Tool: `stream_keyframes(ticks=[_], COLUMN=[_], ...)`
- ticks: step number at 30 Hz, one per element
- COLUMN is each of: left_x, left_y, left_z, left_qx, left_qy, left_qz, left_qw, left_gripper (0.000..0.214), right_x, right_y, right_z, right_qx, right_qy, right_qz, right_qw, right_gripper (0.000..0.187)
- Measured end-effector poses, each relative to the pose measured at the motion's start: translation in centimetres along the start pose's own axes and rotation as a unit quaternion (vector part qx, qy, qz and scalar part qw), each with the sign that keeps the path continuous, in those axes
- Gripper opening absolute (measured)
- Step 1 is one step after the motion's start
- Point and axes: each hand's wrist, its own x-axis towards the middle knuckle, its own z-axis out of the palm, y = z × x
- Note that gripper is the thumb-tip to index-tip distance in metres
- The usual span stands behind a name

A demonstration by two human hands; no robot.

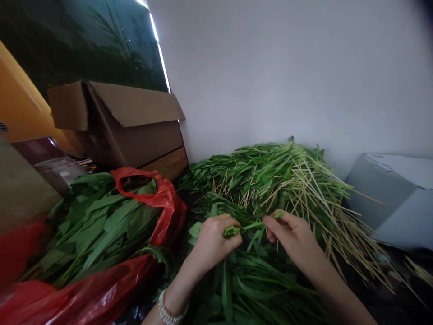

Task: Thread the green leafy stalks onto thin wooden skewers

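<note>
One green stem spans the gap between the left hand and the right hand, above the loose greens that cover most of the dark surface, well in from its right-hand side; its near edge and corners cannot be made out. The left fingers are curled tight around a crumpled leafy clump (whether it grows from that same stem, I can't tell), while the right thumb and forefinger pinch the stem close to its other end, a short tip showing beyond them. It should weigh almost nothing, bend easily and snap if folded hard; the leaves look soft and likely to bruise under a fist. A fingertip pinch on the bare stalk seems the kindest hold, with the leaves cupped loosely. To the left stands a red bag of leaves; behind, a leafy pile rests near the wall.
</note>
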Motion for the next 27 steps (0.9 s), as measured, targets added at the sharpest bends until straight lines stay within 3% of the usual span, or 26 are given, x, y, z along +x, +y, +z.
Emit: stream_keyframes(ticks=[4, 7, 10, 13, 17, 21, 27], left_x=[0.4, 0.6, 0.4, 0.1, 0.1, 0.1, -0.4], left_y=[-1.3, -3.0, -3.5, -2.2, -0.2, 0.2, -0.2], left_z=[-0.2, -1.4, -2.8, -3.2, -2.0, -0.7, -0.3], left_qx=[-0.097, -0.199, -0.221, -0.186, -0.137, -0.096, -0.038], left_qy=[0.078, 0.164, 0.221, 0.162, 0.069, 0.027, -0.007], left_qz=[-0.088, -0.186, -0.212, -0.178, -0.068, -0.001, 0.027], left_qw=[0.988, 0.948, 0.926, 0.953, 0.986, 0.995, 0.999], left_gripper=[0.015, 0.014, 0.019, 0.019, 0.011, 0.016, 0.023], right_x=[-0.2, -0.2, -0.1, 0.1, 0.0, -0.3, -0.5], right_y=[-0.1, -0.1, 0.0, 0.2, 0.5, 0.4, 0.0], right_z=[0.2, -0.2, -0.6, -0.4, 0.3, 0.7, 0.6], right_qx=[0.013, 0.015, 0.003, 0.006, 0.019, 0.020, -0.011], right_qy=[-0.031, -0.022, 0.002, 0.002, -0.017, -0.024, -0.052], right_qz=[0.006, 0.001, -0.007, -0.005, 0.000, 0.000, -0.009], right_qw=[0.999, 1.000, 1.000, 1.000, 1.000, 1.000, 0.999], right_gripper=[0.032, 0.034, 0.035, 0.034, 0.031, 0.029, 0.031])
